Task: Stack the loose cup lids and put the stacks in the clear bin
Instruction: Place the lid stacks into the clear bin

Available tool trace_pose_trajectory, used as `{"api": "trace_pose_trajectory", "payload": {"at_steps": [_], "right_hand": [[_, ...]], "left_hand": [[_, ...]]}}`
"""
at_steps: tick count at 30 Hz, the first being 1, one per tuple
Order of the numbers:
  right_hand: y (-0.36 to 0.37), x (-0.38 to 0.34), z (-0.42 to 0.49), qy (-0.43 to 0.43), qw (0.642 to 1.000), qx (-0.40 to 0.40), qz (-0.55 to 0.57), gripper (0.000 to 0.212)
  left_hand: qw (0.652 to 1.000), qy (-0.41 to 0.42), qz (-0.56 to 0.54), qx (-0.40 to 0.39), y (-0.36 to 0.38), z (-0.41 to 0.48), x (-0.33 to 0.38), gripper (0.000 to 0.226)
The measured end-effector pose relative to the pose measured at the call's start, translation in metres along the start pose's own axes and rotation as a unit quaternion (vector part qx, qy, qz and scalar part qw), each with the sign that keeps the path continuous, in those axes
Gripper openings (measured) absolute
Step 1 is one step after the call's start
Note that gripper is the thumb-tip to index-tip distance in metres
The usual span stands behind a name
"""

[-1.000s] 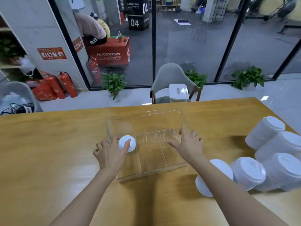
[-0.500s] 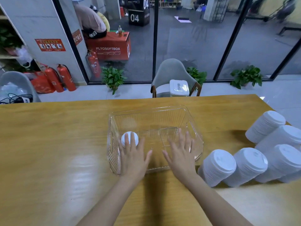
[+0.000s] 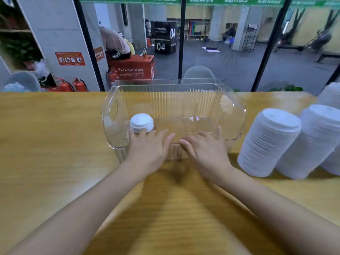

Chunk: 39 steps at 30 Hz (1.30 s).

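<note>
A clear ribbed plastic bin point(image 3: 233, 111) stands on the wooden table in front of me. Inside it, near the left wall, sits a small stack of white cup lids point(image 3: 141, 123). My left hand point(image 3: 150, 150) lies flat over the bin's near rim, its fingertips touching that small stack. My right hand point(image 3: 206, 150) rests beside it, fingers spread over the near rim, holding nothing. To the right of the bin, tall stacks of white lids point(image 3: 270, 140) lie tilted on the table, a second stack point(image 3: 312, 140) behind the first.
The wooden table point(image 3: 46, 144) stretches left of the bin. A grey chair point(image 3: 198, 74) stands beyond the far edge, with a glass wall behind it. More lid stacks crowd the right edge of view.
The bin has come closer and now sits upright, seen lower from the side. Both hands moved from its sides to its near rim. The view dropped and blurred.
</note>
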State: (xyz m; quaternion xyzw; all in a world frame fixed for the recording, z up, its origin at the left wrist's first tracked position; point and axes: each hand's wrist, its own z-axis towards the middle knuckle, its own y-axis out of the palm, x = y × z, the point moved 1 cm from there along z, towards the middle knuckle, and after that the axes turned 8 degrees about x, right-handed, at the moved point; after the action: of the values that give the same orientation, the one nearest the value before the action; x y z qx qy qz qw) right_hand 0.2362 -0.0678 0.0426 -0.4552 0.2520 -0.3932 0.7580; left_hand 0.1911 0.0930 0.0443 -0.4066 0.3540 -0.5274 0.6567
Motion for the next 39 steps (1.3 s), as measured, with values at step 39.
{"api": "trace_pose_trajectory", "payload": {"at_steps": [39], "right_hand": [[-0.079, 0.096, -0.14, 0.003, 0.935, 0.218, 0.281, 0.048]], "left_hand": [[0.97, 0.014, -0.174, 0.166, -0.086, -0.08, 0.079, 0.043]]}}
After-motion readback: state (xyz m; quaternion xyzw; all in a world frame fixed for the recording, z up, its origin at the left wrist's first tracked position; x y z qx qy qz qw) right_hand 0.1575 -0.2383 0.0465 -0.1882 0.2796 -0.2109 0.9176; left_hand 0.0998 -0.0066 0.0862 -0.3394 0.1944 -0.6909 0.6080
